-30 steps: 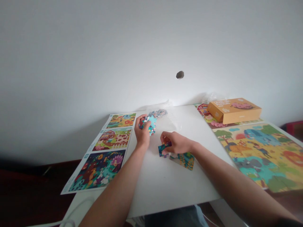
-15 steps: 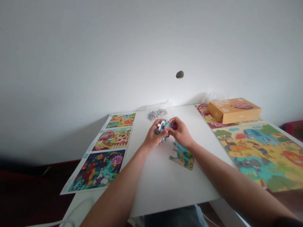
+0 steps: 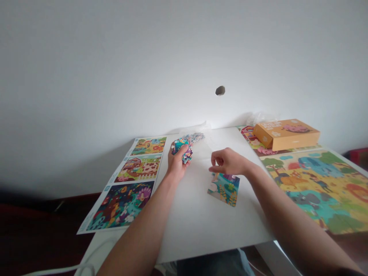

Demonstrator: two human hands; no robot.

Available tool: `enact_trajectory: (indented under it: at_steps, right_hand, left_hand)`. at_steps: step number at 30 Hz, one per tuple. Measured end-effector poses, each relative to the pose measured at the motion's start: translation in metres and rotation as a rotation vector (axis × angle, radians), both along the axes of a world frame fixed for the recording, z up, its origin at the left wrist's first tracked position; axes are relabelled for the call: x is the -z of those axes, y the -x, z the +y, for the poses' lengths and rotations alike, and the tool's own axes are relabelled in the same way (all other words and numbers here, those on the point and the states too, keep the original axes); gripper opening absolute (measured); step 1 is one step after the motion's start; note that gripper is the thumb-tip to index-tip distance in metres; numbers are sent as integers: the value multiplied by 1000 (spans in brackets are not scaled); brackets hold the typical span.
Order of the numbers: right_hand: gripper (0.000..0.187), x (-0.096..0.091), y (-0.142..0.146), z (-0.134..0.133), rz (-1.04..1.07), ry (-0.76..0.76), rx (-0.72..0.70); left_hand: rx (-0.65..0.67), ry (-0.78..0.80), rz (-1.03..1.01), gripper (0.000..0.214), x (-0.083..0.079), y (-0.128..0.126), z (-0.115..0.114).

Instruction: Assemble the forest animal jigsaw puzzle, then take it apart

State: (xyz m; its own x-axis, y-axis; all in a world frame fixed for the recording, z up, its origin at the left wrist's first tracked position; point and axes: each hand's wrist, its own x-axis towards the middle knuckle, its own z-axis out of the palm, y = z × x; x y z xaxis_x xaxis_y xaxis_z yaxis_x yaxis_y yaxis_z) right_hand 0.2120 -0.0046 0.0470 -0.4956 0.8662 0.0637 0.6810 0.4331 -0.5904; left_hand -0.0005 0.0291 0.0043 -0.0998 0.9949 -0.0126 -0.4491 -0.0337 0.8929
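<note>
The left hand (image 3: 178,163) is closed around a loose stack of jigsaw pieces (image 3: 186,155), fingers wrapped over it. A cupped grip like this should keep the stack from sliding apart. The right hand (image 3: 228,161) holds nothing: it hangs open, fingers lightly curled, just above the far edge of a small joined patch of puzzle (image 3: 225,190) lying flat near the middle of the white bench (image 3: 195,234). Joints that small want a light touch, pressed straight down rather than pushed sideways. More loose pieces (image 3: 195,137) lie heaped on a clear plastic bag (image 3: 205,125) at the far edge. Along the left edge runs a strip of three printed puzzle pictures (image 3: 138,172); a large finished jigsaw (image 3: 313,188) lies at the right edge, and an orange box (image 3: 286,134) sits in the far right corner.
</note>
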Motion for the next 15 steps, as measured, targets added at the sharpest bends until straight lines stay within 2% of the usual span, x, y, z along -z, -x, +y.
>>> enact_trajectory:
  at_steps: [3, 6, 9, 10, 12, 13, 15]
  right_hand:
    - [16, 14, 11, 3, -21, -113, -14]
    - [18, 19, 17, 3, -48, -125, -97]
    - [15, 15, 11, 1, -102, -144, -19]
    - [21, 13, 7, 0, -158, -143, 36]
    - [44, 12, -1, 0, -313, -92, 114]
    - [54, 13, -4, 0, -382, -44, 117]
    - [62, 17, -7, 1, -455, 37, 91]
  left_hand:
    - [35, -23, 54, 49, -1, -4, -4]
    - [83, -59, 150, 51, -3, -9, -10]
    - [98, -60, 214, 52, -4, -11, -13]
    - [101, -58, 222, 52, -4, -11, -13]
    - [108, -60, 233, 52, -3, -10, -13]
    - [114, -62, 240, 52, -3, -10, -13]
    - [127, -64, 257, 52, -2, -9, -13]
